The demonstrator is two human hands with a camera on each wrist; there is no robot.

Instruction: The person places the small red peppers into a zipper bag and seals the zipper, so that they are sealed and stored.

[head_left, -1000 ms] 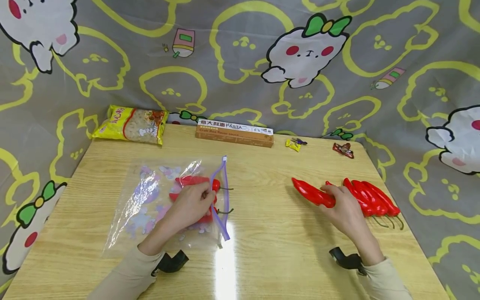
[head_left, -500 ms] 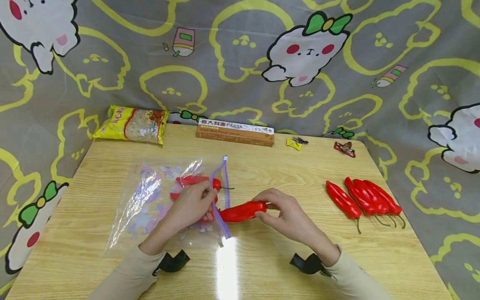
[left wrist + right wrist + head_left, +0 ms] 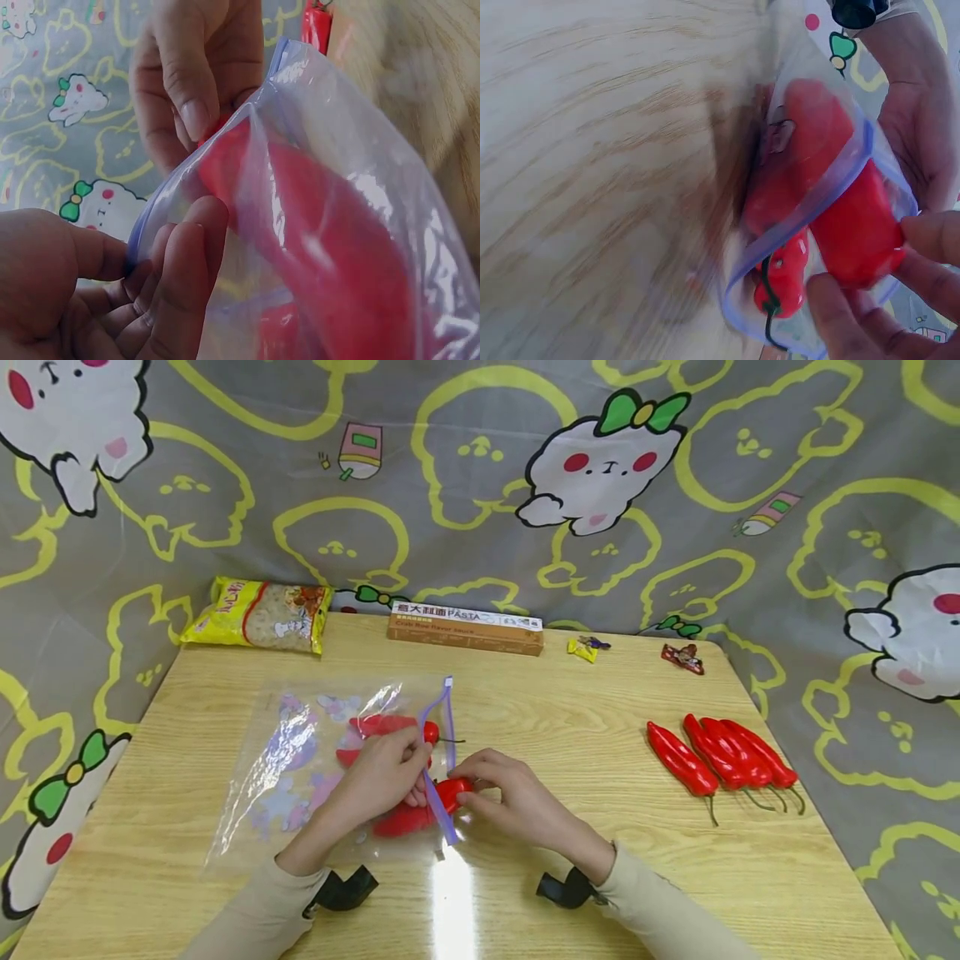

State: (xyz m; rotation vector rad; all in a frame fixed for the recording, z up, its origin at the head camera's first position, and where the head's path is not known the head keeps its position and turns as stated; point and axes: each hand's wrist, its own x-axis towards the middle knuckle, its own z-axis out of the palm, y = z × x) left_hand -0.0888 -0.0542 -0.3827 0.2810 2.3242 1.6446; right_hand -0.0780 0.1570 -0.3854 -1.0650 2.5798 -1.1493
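A clear zip bag (image 3: 258, 777) with a purple zip edge lies on the table, its mouth facing right. My left hand (image 3: 381, 767) pinches the upper edge of the mouth and lifts it. My right hand (image 3: 517, 797) grips a red chili pepper (image 3: 859, 232) by its stem end, at the bag's mouth. Most of that pepper is inside the bag, seen through the plastic in the left wrist view. Other red peppers (image 3: 382, 724) lie in the bag, partly hidden by my left hand; one green stem (image 3: 769, 296) sticks out of the opening.
Several red peppers (image 3: 681, 762) lie in a slanted row at the table's right. Along the back are a yellow food packet (image 3: 258, 617), a pasta box (image 3: 465, 628), a small yellow wrapped candy (image 3: 582, 649) and a red-brown wrapped one (image 3: 682, 658). Patterned cloth surrounds the table.
My right hand has carried the pepper leftward from beside the row and slid it through the bag's mouth. My left hand has stayed at the bag's edge.
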